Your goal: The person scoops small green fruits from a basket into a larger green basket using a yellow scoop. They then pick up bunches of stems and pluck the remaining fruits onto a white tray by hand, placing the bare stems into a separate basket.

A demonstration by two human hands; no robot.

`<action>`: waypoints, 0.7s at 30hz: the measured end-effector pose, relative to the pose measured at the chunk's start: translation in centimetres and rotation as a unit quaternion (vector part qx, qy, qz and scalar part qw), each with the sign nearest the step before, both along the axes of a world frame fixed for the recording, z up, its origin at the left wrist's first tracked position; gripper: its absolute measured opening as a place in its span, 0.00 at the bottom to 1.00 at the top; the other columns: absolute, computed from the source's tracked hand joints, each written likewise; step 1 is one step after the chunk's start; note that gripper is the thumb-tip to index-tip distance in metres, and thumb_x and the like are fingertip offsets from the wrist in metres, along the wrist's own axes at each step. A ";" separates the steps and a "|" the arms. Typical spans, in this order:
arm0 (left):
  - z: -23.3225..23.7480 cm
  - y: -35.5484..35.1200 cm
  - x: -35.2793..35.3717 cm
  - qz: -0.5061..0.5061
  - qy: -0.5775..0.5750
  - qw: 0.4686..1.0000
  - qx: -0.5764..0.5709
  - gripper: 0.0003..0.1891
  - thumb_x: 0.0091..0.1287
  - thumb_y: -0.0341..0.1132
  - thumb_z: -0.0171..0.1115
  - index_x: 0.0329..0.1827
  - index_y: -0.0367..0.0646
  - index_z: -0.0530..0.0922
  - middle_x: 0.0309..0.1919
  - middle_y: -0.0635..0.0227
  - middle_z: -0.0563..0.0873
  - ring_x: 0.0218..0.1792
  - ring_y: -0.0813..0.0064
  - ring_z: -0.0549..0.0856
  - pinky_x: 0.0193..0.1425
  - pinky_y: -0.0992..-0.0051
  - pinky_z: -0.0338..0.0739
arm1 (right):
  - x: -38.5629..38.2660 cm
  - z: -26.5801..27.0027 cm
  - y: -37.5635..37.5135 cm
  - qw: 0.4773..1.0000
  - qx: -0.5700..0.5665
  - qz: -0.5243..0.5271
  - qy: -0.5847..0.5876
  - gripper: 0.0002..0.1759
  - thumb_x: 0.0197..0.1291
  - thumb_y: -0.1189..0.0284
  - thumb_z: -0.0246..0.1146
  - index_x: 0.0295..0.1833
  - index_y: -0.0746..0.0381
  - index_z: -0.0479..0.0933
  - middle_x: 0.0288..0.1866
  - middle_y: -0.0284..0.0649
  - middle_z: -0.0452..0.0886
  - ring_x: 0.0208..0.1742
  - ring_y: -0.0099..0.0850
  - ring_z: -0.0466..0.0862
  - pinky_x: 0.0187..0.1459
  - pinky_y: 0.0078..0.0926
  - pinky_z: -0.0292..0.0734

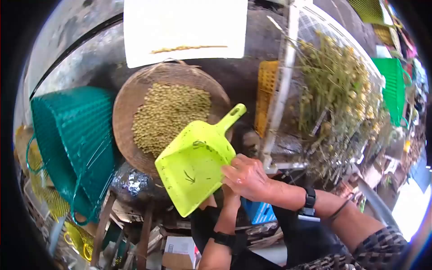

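A lime-green dustpan [198,166] is tilted above the front edge of a round woven basket [123,117], its handle pointing up and right. Dark stem bits and specks lie in the pan. At its right rim, my right hand [247,176] is closed with curled fingers on the edge. My left hand [231,198] goes up under the lower side of the pan and supports it; most of its fingers are hidden. Inside the basket spreads a heap of small, round, yellowish-green seeds or pods [173,112].
A teal woven basket [85,130] leans at left. Behind stands a white board [184,27]. Dried plants with pale round heads [333,90] lie on a white-framed rack [283,81] at right, beside a yellow crate [265,94]. A blue crate [261,211] sits below my hands.
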State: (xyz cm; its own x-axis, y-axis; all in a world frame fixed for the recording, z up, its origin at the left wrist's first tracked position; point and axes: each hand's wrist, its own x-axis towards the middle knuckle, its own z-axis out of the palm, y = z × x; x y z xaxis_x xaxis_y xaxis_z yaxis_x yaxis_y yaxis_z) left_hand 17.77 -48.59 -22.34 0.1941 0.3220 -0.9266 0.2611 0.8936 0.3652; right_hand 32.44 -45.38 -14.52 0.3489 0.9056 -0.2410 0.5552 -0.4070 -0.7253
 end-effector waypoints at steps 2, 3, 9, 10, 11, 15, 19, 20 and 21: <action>0.5 -1.1 0.9 -0.013 -0.006 1.000 -0.023 0.10 0.68 0.37 0.59 0.46 0.41 0.78 0.29 0.71 0.81 0.21 0.82 0.78 0.17 0.84 0.66 | 0.7 0.5 -0.7 1.000 -0.005 -0.012 -0.006 0.08 0.45 0.72 0.65 0.29 0.59 0.72 0.23 0.39 0.71 0.29 0.41 0.77 0.24 0.39 0.73; 0.5 -1.7 1.5 -0.017 -0.011 0.999 -0.032 0.10 0.68 0.38 0.59 0.46 0.41 0.79 0.29 0.72 0.81 0.21 0.82 0.77 0.17 0.84 0.66 | 1.4 0.8 -0.8 1.000 -0.015 -0.022 -0.016 0.08 0.45 0.72 0.65 0.29 0.59 0.72 0.23 0.39 0.71 0.29 0.41 0.77 0.24 0.39 0.73; 0.1 -4.9 3.8 -0.051 -0.036 0.996 -0.069 0.10 0.67 0.39 0.59 0.44 0.42 0.79 0.27 0.73 0.80 0.20 0.82 0.76 0.18 0.84 0.64 | 7.1 4.3 0.6 0.966 -0.110 0.216 -0.085 0.11 0.40 0.75 0.64 0.30 0.64 0.71 0.24 0.41 0.74 0.33 0.40 0.80 0.22 0.34 0.77; 0.5 -5.2 3.7 -0.064 -0.043 0.994 -0.075 0.10 0.67 0.39 0.59 0.44 0.42 0.79 0.27 0.73 0.80 0.20 0.83 0.76 0.18 0.84 0.64 | 8.2 5.1 1.3 0.961 -0.120 0.239 -0.070 0.09 0.41 0.75 0.64 0.30 0.64 0.71 0.22 0.40 0.73 0.32 0.39 0.79 0.22 0.34 0.75; 1.2 -5.3 3.5 -0.075 -0.046 0.993 -0.080 0.10 0.67 0.39 0.59 0.44 0.42 0.79 0.27 0.73 0.79 0.20 0.83 0.76 0.18 0.84 0.64 | 8.7 6.0 1.7 0.953 -0.125 0.263 -0.080 0.10 0.43 0.74 0.63 0.33 0.64 0.73 0.28 0.40 0.74 0.35 0.39 0.78 0.29 0.34 0.74; -5.5 -10.6 -2.8 0.010 -0.105 0.946 -0.306 0.10 0.67 0.41 0.60 0.32 0.45 0.76 0.21 0.75 0.75 0.16 0.83 0.71 0.18 0.84 0.60 | 9.3 8.2 2.5 0.960 -0.024 0.258 -0.102 0.15 0.43 0.73 0.62 0.41 0.61 0.74 0.40 0.38 0.70 0.43 0.39 0.73 0.41 0.36 0.69; -1.8 -5.7 -0.2 -0.008 -0.008 0.975 -0.222 0.08 0.64 0.38 0.63 0.36 0.42 0.78 0.23 0.71 0.79 0.17 0.79 0.75 0.17 0.80 0.66 | 7.6 7.5 3.9 0.904 -0.097 0.327 -0.257 0.12 0.40 0.72 0.62 0.35 0.58 0.76 0.35 0.36 0.73 0.42 0.36 0.74 0.43 0.33 0.69; -2.1 -5.9 -0.5 -0.020 -0.018 0.977 -0.211 0.12 0.63 0.39 0.64 0.42 0.40 0.80 0.26 0.68 0.82 0.18 0.75 0.80 0.17 0.77 0.72 | 6.7 6.6 5.5 0.863 -0.233 0.361 -0.264 0.08 0.39 0.72 0.62 0.30 0.56 0.77 0.29 0.33 0.74 0.40 0.35 0.77 0.43 0.31 0.70; -2.2 -6.0 -0.7 -0.018 -0.021 0.976 -0.215 0.12 0.63 0.39 0.64 0.42 0.40 0.80 0.26 0.68 0.82 0.18 0.75 0.80 0.17 0.77 0.72 | 6.3 5.0 5.4 0.861 -0.237 0.363 -0.266 0.08 0.39 0.72 0.62 0.30 0.56 0.77 0.29 0.33 0.74 0.40 0.35 0.77 0.43 0.31 0.70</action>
